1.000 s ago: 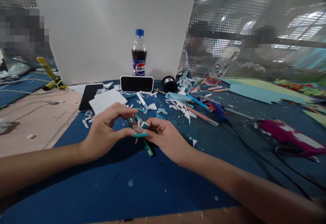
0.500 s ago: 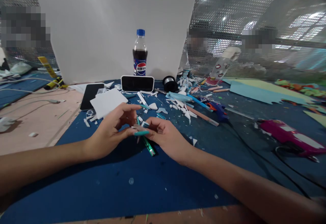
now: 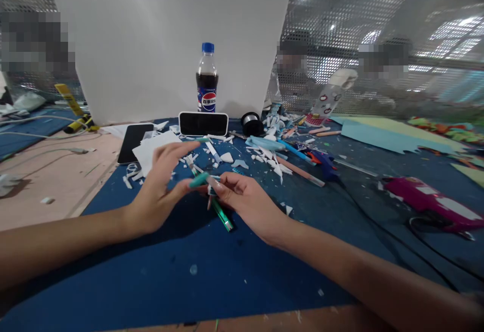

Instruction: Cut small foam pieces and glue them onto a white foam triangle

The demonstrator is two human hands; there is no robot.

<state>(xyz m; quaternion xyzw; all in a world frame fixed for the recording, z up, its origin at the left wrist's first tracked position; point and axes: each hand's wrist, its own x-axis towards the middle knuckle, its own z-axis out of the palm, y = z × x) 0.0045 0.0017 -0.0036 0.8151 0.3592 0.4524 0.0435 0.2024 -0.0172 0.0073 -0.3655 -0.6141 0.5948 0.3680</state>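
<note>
My left hand (image 3: 158, 191) is open, its fingers spread and raised. Its long teal thumbnail reaches close to the tips of my right hand. Thumb and fingers are pinched together on my right hand (image 3: 251, 203), around something small that the fingers and nails mostly hide. Below both hands a green craft knife (image 3: 223, 214) lies slantwise on the blue cutting mat (image 3: 181, 291), its upper part partly covered by the fingers. White foam scraps (image 3: 227, 157) lie just beyond.
A white-framed phone (image 3: 203, 124) stands before a cola bottle (image 3: 206, 80). White paper (image 3: 145, 150) partly covers a dark phone (image 3: 130, 143) at left. A wire spool (image 3: 252, 124) is behind the scraps. At right lie a blue glue gun (image 3: 325, 166) and a magenta tool (image 3: 431, 203) with black cords.
My left hand has opened, its fingers lifting away from my right hand and its thumb moving up and left. My right hand stays nearly in place, still pinched.
</note>
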